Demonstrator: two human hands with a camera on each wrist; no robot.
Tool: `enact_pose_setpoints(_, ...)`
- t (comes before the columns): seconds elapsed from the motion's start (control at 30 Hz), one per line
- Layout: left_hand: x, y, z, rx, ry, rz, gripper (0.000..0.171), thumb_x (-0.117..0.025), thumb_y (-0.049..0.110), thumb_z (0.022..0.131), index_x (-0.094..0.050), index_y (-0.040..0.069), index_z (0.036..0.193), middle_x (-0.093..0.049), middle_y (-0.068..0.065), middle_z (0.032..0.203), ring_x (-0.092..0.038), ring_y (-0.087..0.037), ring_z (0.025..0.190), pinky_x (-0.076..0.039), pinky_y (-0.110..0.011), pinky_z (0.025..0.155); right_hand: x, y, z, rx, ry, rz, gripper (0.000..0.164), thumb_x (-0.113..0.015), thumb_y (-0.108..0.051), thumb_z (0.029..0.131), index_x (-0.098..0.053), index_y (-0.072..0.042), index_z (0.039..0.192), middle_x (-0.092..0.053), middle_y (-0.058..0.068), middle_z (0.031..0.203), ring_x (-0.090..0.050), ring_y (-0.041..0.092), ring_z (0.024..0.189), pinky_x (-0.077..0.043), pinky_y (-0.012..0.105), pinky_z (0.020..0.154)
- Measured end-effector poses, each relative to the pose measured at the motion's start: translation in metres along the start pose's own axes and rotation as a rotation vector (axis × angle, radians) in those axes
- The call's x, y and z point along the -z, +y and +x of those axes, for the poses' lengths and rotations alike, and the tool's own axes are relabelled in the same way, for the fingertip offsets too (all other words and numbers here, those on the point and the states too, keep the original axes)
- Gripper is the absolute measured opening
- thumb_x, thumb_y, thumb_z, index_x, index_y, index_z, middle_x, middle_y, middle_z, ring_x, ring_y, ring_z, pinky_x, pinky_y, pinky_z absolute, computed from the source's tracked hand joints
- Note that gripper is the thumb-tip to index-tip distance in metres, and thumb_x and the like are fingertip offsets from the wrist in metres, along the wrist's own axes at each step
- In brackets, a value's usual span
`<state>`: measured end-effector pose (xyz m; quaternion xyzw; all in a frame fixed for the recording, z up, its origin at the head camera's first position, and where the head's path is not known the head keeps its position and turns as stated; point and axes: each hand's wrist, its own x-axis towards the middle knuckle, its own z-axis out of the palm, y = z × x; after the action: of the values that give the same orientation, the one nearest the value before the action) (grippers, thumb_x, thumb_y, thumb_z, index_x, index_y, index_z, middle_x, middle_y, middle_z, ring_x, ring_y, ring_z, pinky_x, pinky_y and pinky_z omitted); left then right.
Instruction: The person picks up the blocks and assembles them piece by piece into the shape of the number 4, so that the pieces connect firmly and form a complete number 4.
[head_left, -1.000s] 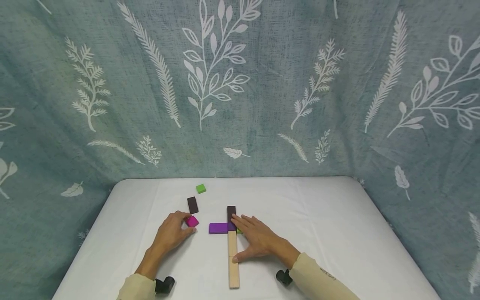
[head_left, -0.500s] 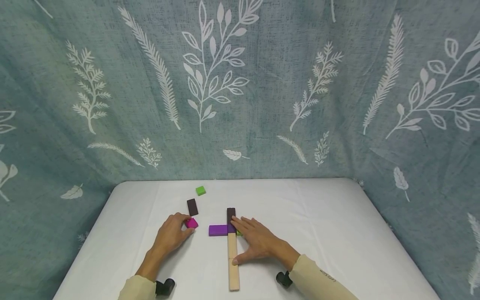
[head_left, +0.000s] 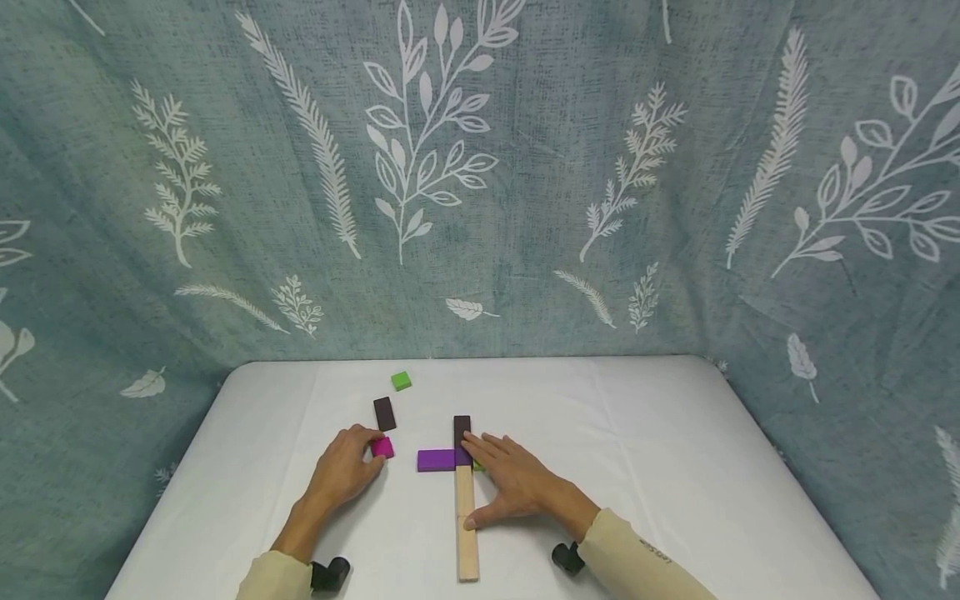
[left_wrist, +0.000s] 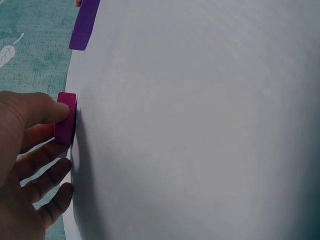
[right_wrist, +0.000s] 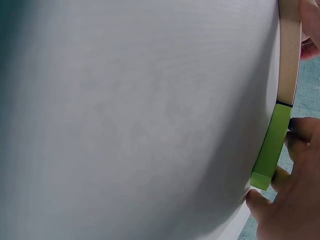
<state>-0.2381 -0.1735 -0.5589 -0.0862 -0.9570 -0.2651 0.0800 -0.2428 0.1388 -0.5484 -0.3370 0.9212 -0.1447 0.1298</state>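
My left hand [head_left: 341, 468] pinches a small magenta block [head_left: 382, 447] between thumb and fingers, low over the white table. The left wrist view shows the thumb [left_wrist: 47, 111] on that block's near face. Fingers spread, my right hand [head_left: 517, 479] rests on a cross-like row of flat blocks. Its fingertips touch the dark block [head_left: 462, 427] and the darker purple part below it; its thumb is on the pale wooden blocks [head_left: 467, 550], laid end to end. A purple block [head_left: 436, 460] sticks out to the left. Opposite it, a green block [right_wrist: 272, 145] is mostly hidden by the hand in the head view.
A loose dark block [head_left: 385, 413] and a light green block [head_left: 401, 381] lie beyond my left hand. The white table [head_left: 637, 417] ends at a patterned teal cloth [head_left: 510, 208]. Black wrist devices [head_left: 332, 574] hang under both sleeves.
The magenta block has turned slightly and now sits squarer, with my left thumb drawn in against it. My right hand and the joined blocks have stayed in place.
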Motion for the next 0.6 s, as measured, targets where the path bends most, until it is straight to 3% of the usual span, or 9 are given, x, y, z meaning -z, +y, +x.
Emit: enact_pose_setpoints(0.6,-0.0023,0.0071,-0.0016,-0.01,-0.03,0.01,0.031,-0.077,0.012,0.084,-0.073,0.004,0.114,-0.068,-0.006,0.109,-0.057,-0.024,0.095,-0.051,-0.044,0.086,-0.0004,0.0005,-0.0006,0.0,-0.002,0.009,0.123,-0.069,-0.083,0.07,-0.022,-0.019,0.163,-0.015,-0.005,0.169,-0.019,0.026,0.153,-0.013,0.047,0.124)
